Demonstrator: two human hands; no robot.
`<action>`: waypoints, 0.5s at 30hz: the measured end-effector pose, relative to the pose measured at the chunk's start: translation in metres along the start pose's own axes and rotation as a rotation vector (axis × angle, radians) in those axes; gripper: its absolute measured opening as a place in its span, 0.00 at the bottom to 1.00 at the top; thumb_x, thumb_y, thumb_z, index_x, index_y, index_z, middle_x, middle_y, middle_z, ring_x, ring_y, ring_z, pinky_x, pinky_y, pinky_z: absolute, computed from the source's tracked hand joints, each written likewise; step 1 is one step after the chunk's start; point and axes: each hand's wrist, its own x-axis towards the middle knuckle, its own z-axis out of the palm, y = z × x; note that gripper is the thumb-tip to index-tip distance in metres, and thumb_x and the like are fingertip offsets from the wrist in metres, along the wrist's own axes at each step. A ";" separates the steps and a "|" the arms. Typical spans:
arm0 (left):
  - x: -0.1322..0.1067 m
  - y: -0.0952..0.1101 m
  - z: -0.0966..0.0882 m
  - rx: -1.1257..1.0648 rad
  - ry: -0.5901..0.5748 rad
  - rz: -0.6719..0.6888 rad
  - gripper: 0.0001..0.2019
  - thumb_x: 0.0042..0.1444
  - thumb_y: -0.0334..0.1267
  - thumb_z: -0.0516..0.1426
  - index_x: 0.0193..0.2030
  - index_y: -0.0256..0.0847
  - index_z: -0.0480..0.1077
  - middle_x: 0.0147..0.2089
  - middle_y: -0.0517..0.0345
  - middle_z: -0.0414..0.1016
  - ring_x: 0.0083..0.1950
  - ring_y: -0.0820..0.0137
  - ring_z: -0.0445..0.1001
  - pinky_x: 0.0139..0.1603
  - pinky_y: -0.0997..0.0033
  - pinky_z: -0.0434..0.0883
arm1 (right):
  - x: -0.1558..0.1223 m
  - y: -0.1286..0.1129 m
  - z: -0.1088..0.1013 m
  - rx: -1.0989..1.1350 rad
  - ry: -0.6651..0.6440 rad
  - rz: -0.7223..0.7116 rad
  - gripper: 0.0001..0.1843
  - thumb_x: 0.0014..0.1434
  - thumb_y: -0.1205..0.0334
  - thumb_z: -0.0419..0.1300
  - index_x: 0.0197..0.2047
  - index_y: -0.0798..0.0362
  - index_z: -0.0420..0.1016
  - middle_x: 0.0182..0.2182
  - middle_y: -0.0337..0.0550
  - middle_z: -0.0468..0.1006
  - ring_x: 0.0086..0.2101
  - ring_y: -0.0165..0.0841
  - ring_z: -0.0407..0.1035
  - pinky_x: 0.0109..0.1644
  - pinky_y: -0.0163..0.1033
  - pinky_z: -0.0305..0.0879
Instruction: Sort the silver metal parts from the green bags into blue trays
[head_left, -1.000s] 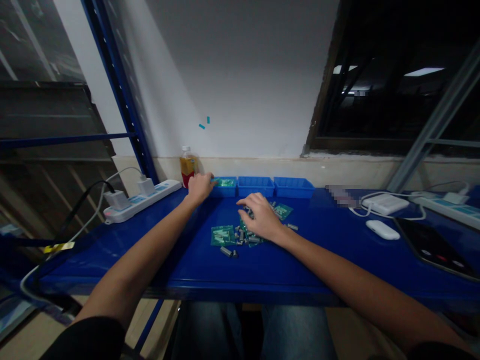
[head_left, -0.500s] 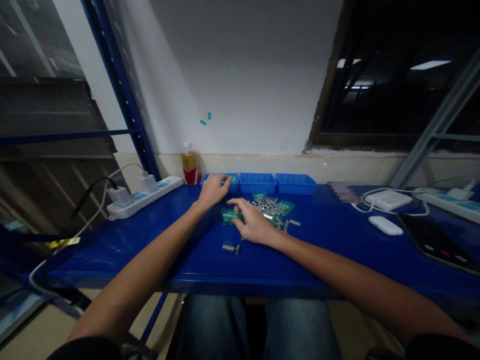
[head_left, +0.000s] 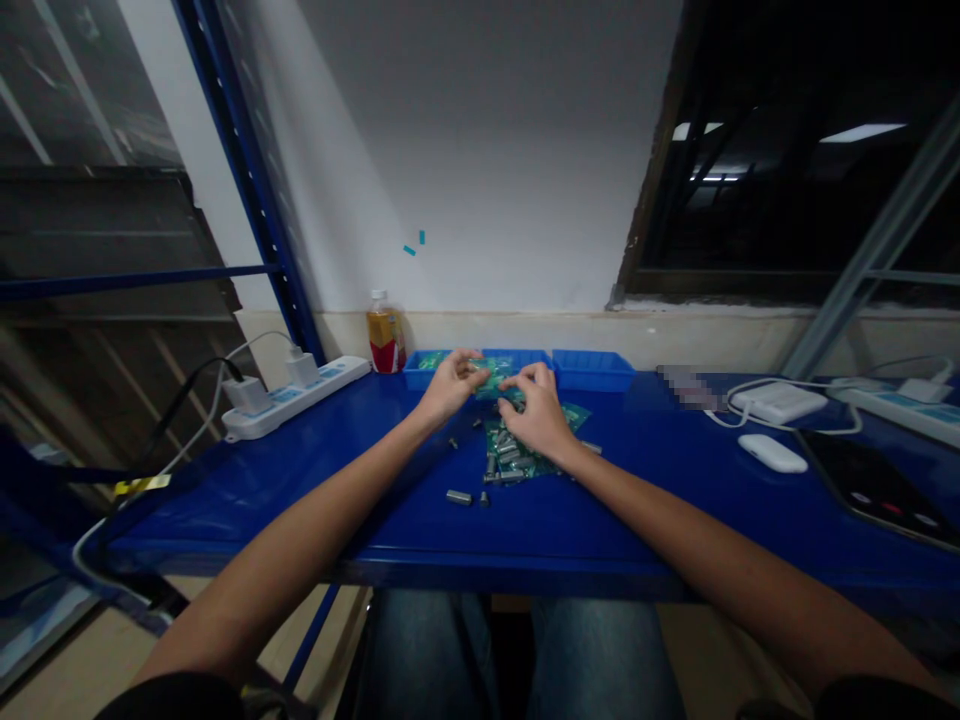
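Observation:
My left hand (head_left: 448, 384) and my right hand (head_left: 537, 416) meet above the blue table (head_left: 645, 500). Both pinch a small green circuit board (head_left: 493, 376), held just in front of the blue bins (head_left: 592, 368). Under my right hand lies a heap of green boards and small metal cylinders (head_left: 511, 458). A few loose cylinders (head_left: 459, 497) lie nearer to me.
A bottle (head_left: 385, 342) stands at the back beside a white power strip (head_left: 294, 398) with plugs and cables. To the right lie a white charger (head_left: 776, 403), a white case (head_left: 771, 453) and a dark phone (head_left: 877, 490). Blue shelving posts rise on the left.
My left hand came back from the left bin to the middle. My right hand lifted a green board off the table, and both hands now hold it.

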 end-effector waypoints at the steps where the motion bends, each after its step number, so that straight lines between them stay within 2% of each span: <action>1: 0.000 0.000 -0.001 0.035 0.021 0.057 0.11 0.56 0.37 0.54 0.46 0.37 0.63 0.35 0.56 0.69 0.34 0.72 0.68 0.34 0.73 0.66 | 0.002 0.002 0.001 0.073 -0.006 0.103 0.07 0.47 0.62 0.60 0.32 0.52 0.75 0.36 0.45 0.68 0.43 0.40 0.62 0.52 0.47 0.57; 3: -0.003 0.001 -0.002 0.131 0.001 0.195 0.07 0.55 0.36 0.55 0.40 0.38 0.65 0.37 0.55 0.68 0.39 0.69 0.68 0.40 0.70 0.66 | 0.007 0.007 0.003 0.181 -0.041 0.252 0.14 0.54 0.53 0.56 0.29 0.54 0.74 0.29 0.43 0.71 0.35 0.37 0.66 0.44 0.43 0.63; 5: -0.007 0.004 -0.002 0.232 -0.090 0.330 0.03 0.54 0.34 0.56 0.35 0.39 0.66 0.37 0.55 0.69 0.42 0.67 0.67 0.46 0.67 0.65 | 0.010 0.015 0.004 0.222 -0.066 0.310 0.23 0.58 0.46 0.50 0.26 0.56 0.73 0.23 0.43 0.71 0.25 0.33 0.66 0.31 0.38 0.63; 7: -0.012 0.007 0.001 0.299 -0.188 0.413 0.03 0.53 0.32 0.56 0.35 0.40 0.68 0.40 0.55 0.69 0.45 0.66 0.67 0.50 0.64 0.64 | 0.011 0.021 0.002 0.235 -0.060 0.340 0.26 0.58 0.43 0.48 0.25 0.57 0.72 0.19 0.42 0.70 0.20 0.31 0.64 0.24 0.36 0.59; 9: -0.014 0.008 0.004 0.341 -0.256 0.447 0.06 0.53 0.34 0.57 0.38 0.40 0.69 0.43 0.53 0.70 0.48 0.64 0.66 0.53 0.62 0.62 | 0.011 0.024 0.000 0.219 -0.033 0.322 0.24 0.58 0.46 0.49 0.28 0.57 0.74 0.19 0.42 0.70 0.20 0.31 0.63 0.24 0.35 0.58; 10: -0.014 0.008 0.006 0.322 -0.269 0.406 0.08 0.52 0.37 0.58 0.39 0.40 0.70 0.44 0.53 0.70 0.49 0.64 0.66 0.54 0.62 0.62 | 0.011 0.024 -0.002 0.204 -0.020 0.295 0.22 0.58 0.48 0.50 0.30 0.57 0.75 0.21 0.42 0.72 0.21 0.31 0.64 0.25 0.35 0.58; 12: -0.013 0.007 0.008 0.220 -0.240 0.224 0.13 0.52 0.45 0.58 0.39 0.39 0.71 0.41 0.53 0.72 0.46 0.63 0.69 0.51 0.64 0.64 | 0.010 0.021 -0.004 0.179 -0.005 0.233 0.16 0.57 0.54 0.53 0.35 0.56 0.77 0.26 0.43 0.74 0.25 0.32 0.66 0.29 0.36 0.60; 15: -0.009 0.005 0.008 0.061 -0.144 -0.058 0.24 0.58 0.55 0.47 0.36 0.35 0.71 0.31 0.53 0.73 0.34 0.68 0.71 0.37 0.69 0.68 | 0.006 0.016 -0.005 0.089 -0.047 0.057 0.13 0.57 0.61 0.55 0.41 0.52 0.79 0.31 0.43 0.74 0.32 0.34 0.67 0.37 0.37 0.61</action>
